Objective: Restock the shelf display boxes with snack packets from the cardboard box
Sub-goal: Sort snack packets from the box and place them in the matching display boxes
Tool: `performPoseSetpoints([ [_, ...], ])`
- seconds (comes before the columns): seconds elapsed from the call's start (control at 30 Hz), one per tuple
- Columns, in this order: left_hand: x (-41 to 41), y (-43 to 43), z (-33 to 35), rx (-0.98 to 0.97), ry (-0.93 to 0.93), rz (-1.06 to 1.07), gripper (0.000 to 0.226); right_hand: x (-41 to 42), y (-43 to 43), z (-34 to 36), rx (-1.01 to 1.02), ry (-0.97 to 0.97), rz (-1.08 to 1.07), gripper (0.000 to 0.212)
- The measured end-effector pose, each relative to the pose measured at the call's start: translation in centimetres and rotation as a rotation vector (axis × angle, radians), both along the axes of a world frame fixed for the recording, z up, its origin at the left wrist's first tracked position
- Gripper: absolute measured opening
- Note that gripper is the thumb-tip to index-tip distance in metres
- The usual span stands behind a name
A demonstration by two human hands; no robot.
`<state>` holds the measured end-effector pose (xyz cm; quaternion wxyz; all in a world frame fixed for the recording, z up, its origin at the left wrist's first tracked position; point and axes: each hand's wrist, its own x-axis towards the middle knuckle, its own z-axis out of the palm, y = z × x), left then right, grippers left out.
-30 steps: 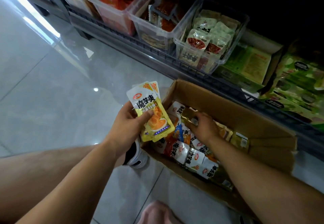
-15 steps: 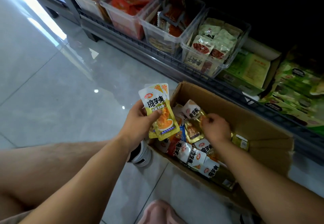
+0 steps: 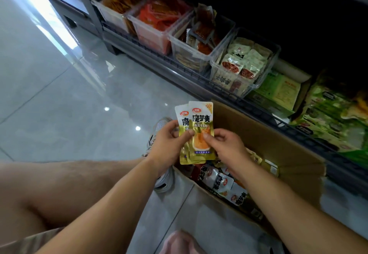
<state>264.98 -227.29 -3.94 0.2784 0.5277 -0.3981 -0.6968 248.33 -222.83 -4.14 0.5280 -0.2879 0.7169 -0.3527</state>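
A small stack of white-and-gold snack packets (image 3: 201, 122) is held upright above the near left corner of the open cardboard box (image 3: 278, 146). My left hand (image 3: 169, 146) grips the stack from the left, thumb across the front. From the right, my right hand (image 3: 225, 144) pinches the front packet at its middle. More packets (image 3: 221, 182) of the same kind lie loose in the box. On the low shelf stand clear display boxes (image 3: 211, 36), each holding snack packets.
Green cartons (image 3: 278, 88) and green bags (image 3: 334, 114) fill the shelf at the right. A dark wire rail (image 3: 229, 92) runs along the shelf front. My bare leg and white shoe (image 3: 159, 126) are left of the box on the glossy grey tile floor (image 3: 49, 94).
My right hand came up out of the box with a packet and brought it against the stack in my left hand. The view shifted slightly right.
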Motion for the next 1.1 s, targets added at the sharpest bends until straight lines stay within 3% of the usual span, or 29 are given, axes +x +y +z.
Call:
performPoseSetpoints([
  [0.2,-0.6,-0.5,0.0,-0.021,-0.056,-0.023,0.038,0.0,-0.1,-0.3,-0.090,0.062,0.121,0.004],
  [0.3,-0.6,-1.0,-0.2,-0.020,-0.083,-0.040,0.044,-1.6,-0.4,-1.4,-0.014,-0.018,-0.007,0.017],
  [0.43,-0.4,-1.3,-0.6,-0.006,-0.101,0.018,0.047,-5.7,1.2,-7.0,0.118,0.423,0.151,0.029],
  [0.57,-0.2,-1.5,-1.3,-0.009,-0.108,0.036,0.048,-6.4,2.3,-11.9,0.095,0.510,0.331,0.044],
  [0.67,-0.2,-1.5,-1.6,-0.016,-0.101,0.033,0.045,-5.7,1.6,-14.3,0.119,0.628,0.439,0.039],
  [0.8,-0.4,-1.3,-1.8,0.004,-0.076,0.043,0.040,-5.2,0.5,-15.6,0.163,0.777,0.341,0.060],
  [0.9,-0.4,-1.4,-1.8,0.011,-0.067,0.042,0.041,-5.5,0.2,-16.3,0.229,0.678,0.250,0.067],
  [1.0,-0.4,-1.4,-1.7,0.016,-0.067,0.047,0.041,-6.5,0.2,-16.2,0.223,0.432,0.074,0.041],
  [1.1,-0.4,-1.5,-1.5,0.019,-0.075,0.051,0.041,-7.3,0.8,-13.1,0.186,0.378,-0.028,0.022],
])
